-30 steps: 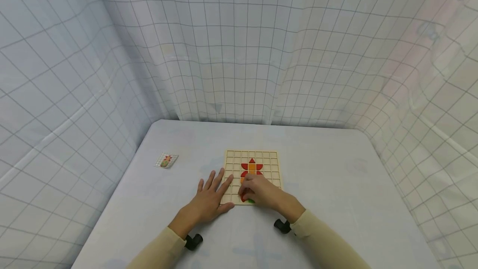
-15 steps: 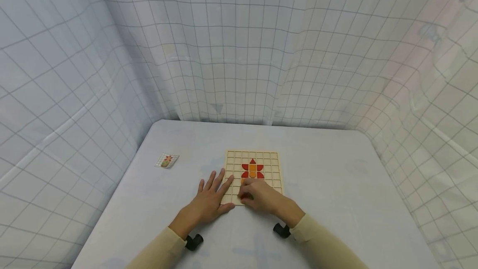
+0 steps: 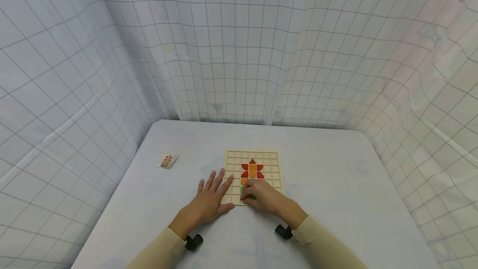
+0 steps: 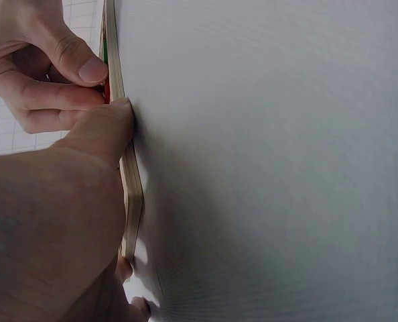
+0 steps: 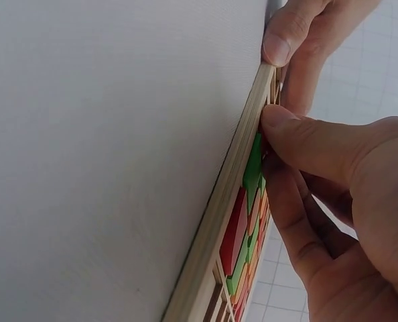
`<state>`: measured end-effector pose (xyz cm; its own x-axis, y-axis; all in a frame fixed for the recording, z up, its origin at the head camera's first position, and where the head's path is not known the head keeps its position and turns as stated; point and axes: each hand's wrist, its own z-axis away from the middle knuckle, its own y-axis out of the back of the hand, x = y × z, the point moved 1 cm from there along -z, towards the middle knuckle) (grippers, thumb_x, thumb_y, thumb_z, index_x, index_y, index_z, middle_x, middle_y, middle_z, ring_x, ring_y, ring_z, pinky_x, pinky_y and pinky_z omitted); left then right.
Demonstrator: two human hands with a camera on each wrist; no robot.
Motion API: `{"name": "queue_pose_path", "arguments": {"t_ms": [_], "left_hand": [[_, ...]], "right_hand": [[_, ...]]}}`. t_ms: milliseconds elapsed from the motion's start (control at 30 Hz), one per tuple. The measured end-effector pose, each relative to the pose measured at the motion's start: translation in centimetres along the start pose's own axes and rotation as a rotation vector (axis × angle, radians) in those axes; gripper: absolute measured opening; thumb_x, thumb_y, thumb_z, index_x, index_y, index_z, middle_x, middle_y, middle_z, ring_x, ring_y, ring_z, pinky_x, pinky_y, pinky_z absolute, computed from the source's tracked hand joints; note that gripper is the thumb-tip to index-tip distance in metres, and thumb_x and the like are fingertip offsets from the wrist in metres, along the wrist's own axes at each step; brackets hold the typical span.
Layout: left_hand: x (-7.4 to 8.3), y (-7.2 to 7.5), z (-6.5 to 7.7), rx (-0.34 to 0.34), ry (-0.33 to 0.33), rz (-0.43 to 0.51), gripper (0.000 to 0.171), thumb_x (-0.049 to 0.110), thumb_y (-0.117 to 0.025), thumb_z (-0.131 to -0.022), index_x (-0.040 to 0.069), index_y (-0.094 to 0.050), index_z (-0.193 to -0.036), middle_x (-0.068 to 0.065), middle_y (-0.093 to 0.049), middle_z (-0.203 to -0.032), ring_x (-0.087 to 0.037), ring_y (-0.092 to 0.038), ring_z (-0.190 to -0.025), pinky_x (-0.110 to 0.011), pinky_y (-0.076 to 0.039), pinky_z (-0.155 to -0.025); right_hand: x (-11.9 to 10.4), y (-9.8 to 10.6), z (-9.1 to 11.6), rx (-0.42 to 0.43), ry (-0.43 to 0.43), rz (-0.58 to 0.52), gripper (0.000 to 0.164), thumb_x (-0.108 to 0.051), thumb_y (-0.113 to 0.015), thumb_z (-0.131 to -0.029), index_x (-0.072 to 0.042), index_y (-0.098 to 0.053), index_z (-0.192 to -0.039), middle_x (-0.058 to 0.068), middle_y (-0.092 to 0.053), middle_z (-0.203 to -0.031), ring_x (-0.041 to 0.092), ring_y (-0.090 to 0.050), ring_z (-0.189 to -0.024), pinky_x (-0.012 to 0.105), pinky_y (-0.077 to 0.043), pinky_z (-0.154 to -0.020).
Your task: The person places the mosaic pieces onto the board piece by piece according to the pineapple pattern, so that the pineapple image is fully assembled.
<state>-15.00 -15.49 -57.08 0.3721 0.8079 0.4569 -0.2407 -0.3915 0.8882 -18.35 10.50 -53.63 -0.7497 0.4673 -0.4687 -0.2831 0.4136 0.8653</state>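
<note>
A square wooden grid board [image 3: 271, 159] lies on the table, with red and orange tiles [image 3: 252, 169] forming a flower shape in its cells. My left hand [image 3: 207, 203] is spread flat over the board's left edge, its thumb along the near corner. My right hand [image 3: 263, 196] bends over the near rows, thumb and fingertips pinching a small red tile [image 4: 107, 90] against the board. Most of that tile is hidden by the fingers. Beside them, in the right wrist view, sit a green tile [image 5: 252, 164] and another red tile [image 5: 234, 231] in the near row.
A small picture card [image 3: 167, 160] with a red flower on a grid lies on the left of the white table [image 3: 321, 157]. Grid-patterned white curtains [image 3: 239, 53] enclose the table at the back and sides.
My right hand has shifted slightly toward the near edge, uncovering an orange tile and a bit of green beside its fingers. My left hand has stayed in place.
</note>
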Motion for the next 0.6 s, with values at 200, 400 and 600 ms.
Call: {"name": "queue_pose_path", "arguments": {"t_ms": [200,400,600], "left_hand": [[-0.16,-0.05,-0.22,0.004,0.008,-0.012,0.096,0.068,-0.067,-0.112,0.025,-0.027,-0.187,-0.021,-0.013,-0.197,-0.058,-0.013,-0.181,-0.091,-0.018,-0.135],[-0.37,-0.17,-0.19,-0.006,0.005,-0.005,0.096,0.071,-0.064,-0.112,0.027,-0.025,-0.188,-0.02,-0.011,-0.198,-0.059,-0.013,-0.18,-0.092,-0.018,-0.134],[-0.2,0.18,-0.09,-0.018,0.007,0.009,0.095,0.07,-0.064,-0.113,0.025,-0.026,-0.188,-0.021,-0.01,-0.197,-0.059,-0.011,-0.181,-0.092,-0.017,-0.134]], "right_hand": [[0.18,-0.04,-0.24,-0.005,-0.035,-0.011,0.006,-0.007,-0.092,-0.1,-0.011,-0.092,-0.105,0.002,-0.082,-0.109,0.01,-0.076,-0.099,0.019,-0.064,-0.089],[0.27,-0.3,-0.06,0.01,-0.024,0.013,0.005,-0.008,-0.092,-0.1,-0.009,-0.092,-0.105,0.002,-0.081,-0.108,0.012,-0.077,-0.099,0.02,-0.065,-0.09],[0.3,-0.23,0.23,0.043,0.017,0.023,0.006,-0.009,-0.092,-0.101,-0.009,-0.092,-0.106,0.002,-0.081,-0.109,0.012,-0.078,-0.1,0.021,-0.065,-0.091]]}}
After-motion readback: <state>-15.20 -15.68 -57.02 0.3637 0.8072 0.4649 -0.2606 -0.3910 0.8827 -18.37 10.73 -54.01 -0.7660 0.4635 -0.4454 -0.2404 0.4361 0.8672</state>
